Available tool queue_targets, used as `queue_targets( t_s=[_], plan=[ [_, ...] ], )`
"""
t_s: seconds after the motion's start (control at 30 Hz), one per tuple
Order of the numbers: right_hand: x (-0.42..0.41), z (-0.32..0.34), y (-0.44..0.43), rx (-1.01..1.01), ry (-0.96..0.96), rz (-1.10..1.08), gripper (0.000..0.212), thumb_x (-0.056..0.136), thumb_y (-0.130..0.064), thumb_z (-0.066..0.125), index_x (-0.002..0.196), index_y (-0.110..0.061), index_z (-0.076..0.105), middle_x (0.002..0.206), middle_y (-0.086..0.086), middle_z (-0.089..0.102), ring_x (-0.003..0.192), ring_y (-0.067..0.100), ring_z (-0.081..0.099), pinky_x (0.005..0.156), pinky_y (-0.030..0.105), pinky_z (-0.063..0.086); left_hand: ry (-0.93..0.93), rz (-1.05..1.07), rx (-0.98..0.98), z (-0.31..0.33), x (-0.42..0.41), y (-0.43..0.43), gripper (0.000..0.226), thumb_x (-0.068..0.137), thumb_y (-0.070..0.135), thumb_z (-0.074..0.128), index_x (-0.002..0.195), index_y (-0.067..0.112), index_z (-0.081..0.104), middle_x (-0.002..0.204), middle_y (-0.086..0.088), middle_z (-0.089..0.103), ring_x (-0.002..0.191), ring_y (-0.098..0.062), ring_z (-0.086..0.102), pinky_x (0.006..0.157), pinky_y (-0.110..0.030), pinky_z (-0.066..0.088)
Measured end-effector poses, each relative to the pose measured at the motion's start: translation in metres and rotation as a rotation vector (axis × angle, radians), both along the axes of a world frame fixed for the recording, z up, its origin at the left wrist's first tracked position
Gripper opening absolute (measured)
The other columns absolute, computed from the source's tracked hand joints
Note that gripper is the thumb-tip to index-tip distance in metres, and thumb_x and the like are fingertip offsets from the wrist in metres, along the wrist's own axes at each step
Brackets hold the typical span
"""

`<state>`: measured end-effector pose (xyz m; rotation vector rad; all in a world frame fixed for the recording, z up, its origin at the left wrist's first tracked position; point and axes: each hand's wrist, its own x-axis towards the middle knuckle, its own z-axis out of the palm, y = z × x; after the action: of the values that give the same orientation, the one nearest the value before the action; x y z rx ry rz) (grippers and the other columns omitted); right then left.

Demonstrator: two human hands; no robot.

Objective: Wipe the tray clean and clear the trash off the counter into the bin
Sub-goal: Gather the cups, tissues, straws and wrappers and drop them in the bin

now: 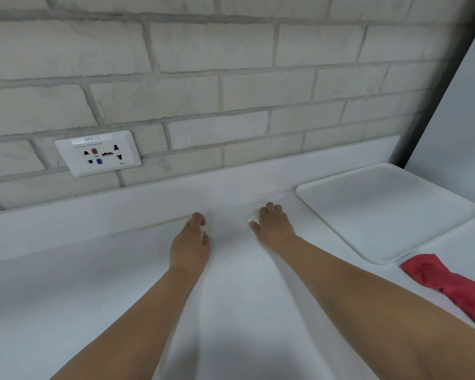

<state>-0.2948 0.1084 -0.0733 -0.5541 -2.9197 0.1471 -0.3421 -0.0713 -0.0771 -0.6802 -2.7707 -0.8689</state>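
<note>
Your right hand point(273, 229) is curled down on the counter point(93, 283) with its fingers closed over a small white scrap point(254, 217), likely crumpled paper or plastic; only a sliver of it shows at the thumb side. Your left hand point(191, 241) lies just beside it, fingers bent toward the backsplash, and something pale shows at the fingertips, but you cannot tell from this view whether it is gripping anything. A thin wooden stick point(165, 224) lies on the counter to the left of that hand, its near end at the fingertips, running along the foot of the backsplash. A clear plastic fork point(269, 196), hard to make out against the white surface, lies just beyond your right hand, close to the tray's left corner.

To the right, well clear of both hands, the white tray point(390, 212) lies flat on the counter with a low raised rim; its surface looks plain white and holds nothing visible. A red cloth point(450, 283) lies bunched on the counter just beside the tray's near edge, touching neither hand. On the pale brick wall point(231, 78) behind, a white socket plate point(98, 153) sits above the backsplash, to the left of your hands.
</note>
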Motion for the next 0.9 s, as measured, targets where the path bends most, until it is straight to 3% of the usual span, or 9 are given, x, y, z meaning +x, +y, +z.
queue_targets(
  t_s=[0.07, 0.1, 0.2, 0.3, 0.37, 0.43, 0.6, 0.8, 0.9],
  plan=[
    [-0.001, -0.008, -0.003, 0.042, 0.078, 0.019, 0.039, 0.084, -0.029, 0.066, 0.098, 0.007, 0.06, 0.096, 0.02, 0.059, 0.088, 0.035, 0.06, 0.068, 0.035, 0.05, 0.012, 0.091, 0.027, 0.0, -0.009, -0.01, 0.033, 0.088, 0.001, 0.044, 0.119, 0.011, 0.046, 0.119, -0.009, 0.049, 0.086, -0.038, 0.059, 0.069, -0.041, 0.045],
    [-0.001, -0.008, -0.004, 0.01, 0.093, 0.024, 0.037, 0.086, -0.028, 0.064, 0.1, 0.006, 0.058, 0.096, 0.019, 0.058, 0.088, 0.035, 0.06, 0.068, 0.035, 0.049, 0.016, 0.129, 0.011, -0.001, -0.014, -0.016, 0.037, 0.089, 0.0, 0.043, 0.124, 0.012, 0.045, 0.125, -0.008, 0.044, 0.086, -0.039, 0.06, 0.07, -0.043, 0.046],
    [-0.003, -0.006, -0.001, -0.008, -0.034, 0.018, 0.037, 0.098, -0.029, 0.039, 0.122, -0.001, 0.041, 0.117, 0.015, 0.051, 0.108, 0.031, 0.052, 0.085, 0.035, 0.042, -0.019, 0.252, -0.045, -0.004, -0.029, -0.03, 0.042, 0.092, 0.003, 0.041, 0.132, 0.013, 0.04, 0.135, -0.008, 0.036, 0.091, -0.039, 0.06, 0.072, -0.043, 0.047],
    [-0.013, -0.004, 0.0, 0.037, -0.067, -0.031, 0.041, 0.098, -0.027, 0.036, 0.133, -0.005, 0.033, 0.125, 0.013, 0.048, 0.11, 0.03, 0.05, 0.086, 0.034, 0.041, -0.071, 0.324, -0.1, -0.006, -0.037, -0.033, 0.039, 0.096, 0.008, 0.037, 0.135, 0.008, 0.035, 0.137, -0.01, 0.036, 0.099, -0.038, 0.059, 0.073, -0.041, 0.045],
    [-0.023, -0.003, -0.003, 0.014, -0.137, -0.071, 0.055, 0.098, -0.021, 0.034, 0.148, -0.013, 0.013, 0.139, 0.009, 0.034, 0.118, 0.03, 0.043, 0.09, 0.037, 0.042, -0.092, 0.332, -0.153, -0.005, -0.038, -0.031, 0.037, 0.098, 0.011, 0.034, 0.135, 0.008, 0.033, 0.136, -0.011, 0.037, 0.103, -0.038, 0.058, 0.072, -0.039, 0.043],
    [-0.035, -0.001, -0.003, 0.012, -0.198, -0.078, 0.063, 0.097, -0.016, 0.033, 0.151, -0.02, 0.0, 0.148, 0.006, 0.019, 0.126, 0.03, 0.033, 0.092, 0.039, 0.042, -0.11, 0.333, -0.173, -0.006, -0.04, -0.031, 0.037, 0.099, 0.012, 0.033, 0.136, 0.009, 0.032, 0.135, -0.011, 0.039, 0.104, -0.038, 0.058, 0.073, -0.039, 0.042],
    [-0.052, 0.004, 0.006, -0.031, -0.331, -0.024, 0.06, 0.098, -0.017, 0.031, 0.151, -0.021, 0.004, 0.157, 0.004, 0.004, 0.136, 0.033, 0.022, 0.102, 0.044, 0.037, -0.11, 0.32, -0.197, -0.006, -0.044, -0.032, 0.038, 0.099, 0.013, 0.032, 0.138, 0.012, 0.032, 0.137, -0.009, 0.04, 0.105, -0.037, 0.058, 0.077, -0.039, 0.044],
    [-0.046, 0.008, 0.0, 0.043, -0.234, 0.017, 0.042, 0.096, -0.008, 0.032, 0.138, -0.011, 0.032, 0.14, 0.01, 0.028, 0.123, 0.033, 0.035, 0.093, 0.037, 0.042, -0.104, 0.293, -0.26, -0.004, -0.047, -0.032, 0.025, 0.095, 0.002, 0.035, 0.113, 0.009, 0.05, 0.119, -0.008, 0.042, 0.089, -0.035, 0.06, 0.063, -0.035, 0.038],
    [-0.036, 0.006, -0.009, 0.179, -0.17, 0.022, 0.038, 0.095, -0.007, 0.036, 0.133, -0.008, 0.037, 0.133, 0.011, 0.037, 0.118, 0.032, 0.04, 0.083, 0.034, 0.042, -0.117, 0.304, -0.273, -0.003, -0.045, -0.031, 0.025, 0.092, -0.003, 0.035, 0.111, 0.005, 0.049, 0.116, -0.011, 0.044, 0.09, -0.035, 0.06, 0.068, -0.038, 0.043]
  ],
)
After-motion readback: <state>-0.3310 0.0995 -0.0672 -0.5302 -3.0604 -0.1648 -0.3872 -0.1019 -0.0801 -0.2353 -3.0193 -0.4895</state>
